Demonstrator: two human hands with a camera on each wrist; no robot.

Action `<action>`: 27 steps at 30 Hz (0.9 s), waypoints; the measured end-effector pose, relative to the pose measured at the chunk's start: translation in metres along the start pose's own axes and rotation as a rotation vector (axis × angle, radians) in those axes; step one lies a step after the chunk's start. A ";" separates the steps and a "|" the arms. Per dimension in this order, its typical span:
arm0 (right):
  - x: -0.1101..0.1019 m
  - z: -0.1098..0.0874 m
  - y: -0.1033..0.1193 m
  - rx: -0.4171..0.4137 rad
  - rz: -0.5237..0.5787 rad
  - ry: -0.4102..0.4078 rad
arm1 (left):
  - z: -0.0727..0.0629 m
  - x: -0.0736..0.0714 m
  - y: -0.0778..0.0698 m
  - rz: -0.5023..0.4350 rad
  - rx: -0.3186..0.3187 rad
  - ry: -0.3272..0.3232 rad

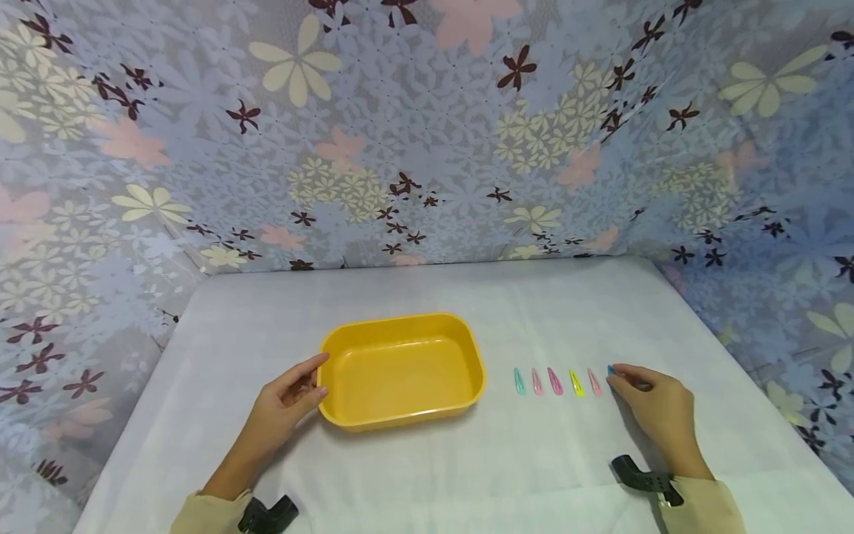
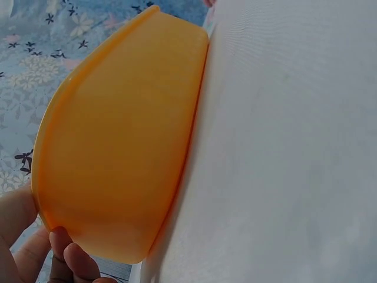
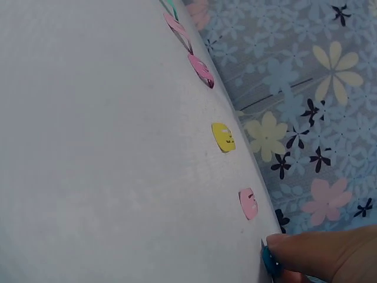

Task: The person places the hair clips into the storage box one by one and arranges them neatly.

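A yellow plastic tray sits on the white-covered table, its inside bare. My left hand grips its left rim between thumb and fingers; the left wrist view shows the tray's outer wall and the fingertips at its edge. My right hand pinches a blue hair clip, largely hidden by the fingers. To its left lies a row of snap hair clips: a pink one, a yellow one, a magenta one, another pink one and a teal one.
White cloth covers the table. Floral fabric rises behind it and along both sides. A dark strap mount is on the right wrist, and another on the left.
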State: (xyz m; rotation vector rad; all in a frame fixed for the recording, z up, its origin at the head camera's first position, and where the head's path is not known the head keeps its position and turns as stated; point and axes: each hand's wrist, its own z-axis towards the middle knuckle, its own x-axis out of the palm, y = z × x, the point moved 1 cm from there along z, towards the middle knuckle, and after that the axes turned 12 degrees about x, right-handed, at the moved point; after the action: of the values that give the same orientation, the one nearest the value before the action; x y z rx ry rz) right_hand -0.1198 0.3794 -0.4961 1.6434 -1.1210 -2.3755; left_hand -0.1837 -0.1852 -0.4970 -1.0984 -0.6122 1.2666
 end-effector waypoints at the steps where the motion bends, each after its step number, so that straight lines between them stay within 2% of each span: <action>1: 0.000 0.001 0.002 -0.019 0.002 -0.005 | 0.000 -0.001 -0.001 0.001 -0.003 -0.004; 5: 0.002 0.004 0.010 -0.052 0.003 0.005 | -0.002 -0.004 -0.002 -0.001 -0.022 -0.020; 12: 0.003 0.005 0.016 -0.058 0.005 0.029 | -0.004 -0.009 -0.004 -0.009 -0.027 -0.022; 19: 0.005 0.004 0.007 -0.006 0.001 0.067 | -0.002 -0.006 0.001 -0.002 0.000 -0.009; 27: 0.004 0.002 -0.002 0.033 -0.014 0.057 | 0.001 -0.001 0.004 -0.001 -0.009 0.001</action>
State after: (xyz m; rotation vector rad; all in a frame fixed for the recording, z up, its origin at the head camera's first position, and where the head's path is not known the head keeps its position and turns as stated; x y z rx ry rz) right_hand -0.1229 0.3800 -0.5002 1.7226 -1.1486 -2.3147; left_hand -0.1861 -0.1861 -0.4997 -1.1057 -0.6185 1.2634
